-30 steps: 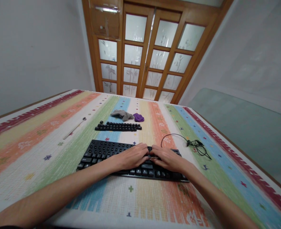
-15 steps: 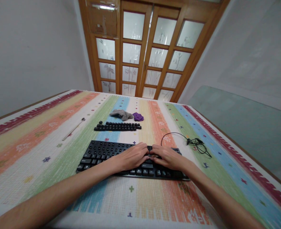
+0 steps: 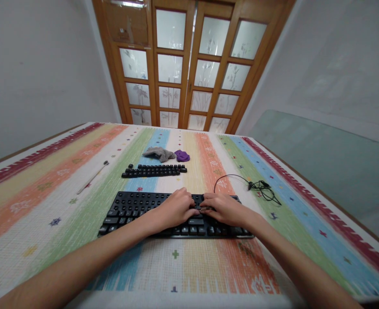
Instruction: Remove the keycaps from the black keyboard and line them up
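Note:
A black keyboard (image 3: 133, 210) lies across the striped cloth in front of me. Its upper rows show bare key posts, while caps sit on the lower rows. My left hand (image 3: 178, 208) rests over the middle of it, fingers curled down and thumb pointing right; whatever they may pinch is hidden. Close beside it, my right hand (image 3: 223, 209) is closed with its fingertips around a small, thin, shiny object (image 3: 205, 209) whose kind is unclear. Behind the keyboard, loose black keycaps (image 3: 154, 171) stand in rows, with one cap apart at the left end.
A grey cloth (image 3: 159, 153) and a purple cloth (image 3: 182, 156) lie behind the keycaps. To the left is a thin brush (image 3: 93, 177) with a dark tip. The keyboard's coiled cable (image 3: 262, 189) rests at right. Wooden glass-paned doors (image 3: 189, 64) stand beyond the table.
My left hand has shifted slightly away from my right, and the gap between their fingertips is wider. My right hand stays at the same part of the keyboard. The view has turned slightly.

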Demonstrator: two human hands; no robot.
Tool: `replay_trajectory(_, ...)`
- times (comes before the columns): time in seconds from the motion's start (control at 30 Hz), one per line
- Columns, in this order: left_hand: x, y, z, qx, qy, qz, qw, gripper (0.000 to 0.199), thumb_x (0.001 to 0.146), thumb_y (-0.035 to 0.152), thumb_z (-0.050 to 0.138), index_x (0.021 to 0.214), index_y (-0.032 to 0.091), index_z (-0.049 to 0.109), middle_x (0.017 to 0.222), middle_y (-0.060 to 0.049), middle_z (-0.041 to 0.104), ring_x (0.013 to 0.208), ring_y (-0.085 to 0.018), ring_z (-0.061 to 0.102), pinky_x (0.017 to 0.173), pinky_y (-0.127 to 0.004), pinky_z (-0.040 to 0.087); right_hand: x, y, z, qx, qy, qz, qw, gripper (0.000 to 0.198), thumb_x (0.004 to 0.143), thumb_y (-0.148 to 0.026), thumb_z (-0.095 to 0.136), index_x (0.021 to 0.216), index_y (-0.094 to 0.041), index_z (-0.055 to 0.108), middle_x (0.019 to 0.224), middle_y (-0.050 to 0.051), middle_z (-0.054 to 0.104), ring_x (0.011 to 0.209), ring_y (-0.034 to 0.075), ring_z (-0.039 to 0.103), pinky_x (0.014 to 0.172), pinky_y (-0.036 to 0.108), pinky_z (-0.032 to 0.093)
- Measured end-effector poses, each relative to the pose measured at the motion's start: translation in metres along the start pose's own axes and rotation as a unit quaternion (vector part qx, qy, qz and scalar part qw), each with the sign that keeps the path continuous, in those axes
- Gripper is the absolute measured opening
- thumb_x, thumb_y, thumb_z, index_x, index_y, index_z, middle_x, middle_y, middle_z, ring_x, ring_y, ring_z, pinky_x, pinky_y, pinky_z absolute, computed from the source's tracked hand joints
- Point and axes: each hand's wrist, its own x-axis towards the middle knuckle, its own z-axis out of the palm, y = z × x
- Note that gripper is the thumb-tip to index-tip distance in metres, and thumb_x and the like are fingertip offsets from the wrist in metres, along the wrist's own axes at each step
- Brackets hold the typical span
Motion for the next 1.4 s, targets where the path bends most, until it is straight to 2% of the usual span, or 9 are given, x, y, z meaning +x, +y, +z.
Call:
replay_trajectory(0.17,0.001,-0.001,0.002,-0.081,-0.007,-0.085,0.993,0.018,0.081,0.032,0.075,0.078,0.015,0.069,0.071,-0.003,0.063,0.076,-0.019,0.057,0.071,-0.028,0.041,0.006,-0.001,-0.002,0.038,-0.006,0.000,0.999,0.018,0.092,-0.020,0.056,0.088,-0.013,0.072,0.088,0.010,0.067,0.082,0.020,0.062,0.072,0.029,0.043)
replay_trajectory(0.37,0.011,0.002,-0.011,-0.142,-0.065,-0.141,0.978,0.022,0.077,0.035,0.073,0.073,0.014,0.069,0.063,0.001,0.061,0.060,-0.013,0.052,0.058,-0.025,0.034,0.013,0.002,-0.005,0.023,-0.034,-0.009,0.999,0.017,0.087,-0.021,0.059,0.096,-0.010,0.068,0.096,0.014,0.070,0.088,0.024,0.064,0.075,0.031,0.045)
replay_trajectory(0.47,0.015,0.001,-0.013,-0.145,-0.086,-0.154,0.974,0.020,0.075,0.034,0.073,0.072,0.015,0.069,0.062,0.002,0.060,0.057,-0.012,0.051,0.055,-0.024,0.032,0.015,0.001,-0.008,0.002,-0.052,-0.002,0.999,0.018,0.087,-0.023,0.058,0.097,-0.010,0.066,0.098,0.015,0.069,0.087,0.024,0.064,0.073,0.031,0.044)
replay_trajectory(0.67,0.017,0.003,-0.014,-0.102,-0.104,-0.160,0.976,0.018,0.076,0.034,0.072,0.076,0.017,0.068,0.070,-0.001,0.064,0.066,-0.016,0.057,0.057,-0.025,0.035,0.022,-0.002,-0.015,-0.045,-0.080,-0.006,0.996,0.025,0.091,-0.035,0.056,0.096,-0.011,0.062,0.092,0.014,0.070,0.078,0.024,0.064,0.063,0.030,0.041)
replay_trajectory(0.83,0.020,0.007,-0.018,-0.078,-0.121,-0.176,0.974,0.017,0.073,0.033,0.074,0.073,0.017,0.067,0.070,-0.003,0.066,0.067,-0.018,0.060,0.056,-0.026,0.037,0.026,-0.007,-0.018,-0.088,-0.100,-0.017,0.991,0.026,0.091,-0.035,0.055,0.093,-0.011,0.063,0.093,0.015,0.069,0.076,0.024,0.065,0.063,0.030,0.041)
replay_trajectory(1.0,0.024,0.011,-0.020,-0.058,-0.121,-0.199,0.971,0.020,0.069,0.034,0.077,0.075,0.017,0.068,0.076,-0.005,0.070,0.071,-0.020,0.062,0.058,-0.026,0.040,0.027,-0.012,-0.018,-0.116,-0.114,-0.015,0.987,0.031,0.092,-0.037,0.053,0.097,-0.008,0.063,0.094,0.017,0.069,0.079,0.028,0.068,0.064,0.032,0.043)
replay_trajectory(1.2,0.027,0.011,-0.021,-0.058,-0.129,-0.204,0.969,0.019,0.065,0.032,0.078,0.066,0.018,0.066,0.070,-0.003,0.068,0.069,-0.019,0.062,0.059,-0.025,0.041,0.027,-0.011,-0.017,-0.137,-0.114,-0.023,0.984,0.030,0.091,-0.036,0.052,0.097,-0.009,0.063,0.092,0.017,0.070,0.077,0.027,0.069,0.063,0.032,0.045)
replay_trajectory(1.4,0.024,0.009,-0.019,-0.062,-0.112,-0.210,0.969,0.019,0.063,0.032,0.078,0.069,0.017,0.067,0.070,-0.003,0.067,0.068,-0.018,0.060,0.058,-0.025,0.040,0.030,-0.011,-0.019,-0.139,-0.115,-0.039,0.983,0.032,0.088,-0.039,0.054,0.095,-0.009,0.065,0.093,0.017,0.070,0.074,0.028,0.069,0.062,0.032,0.044)
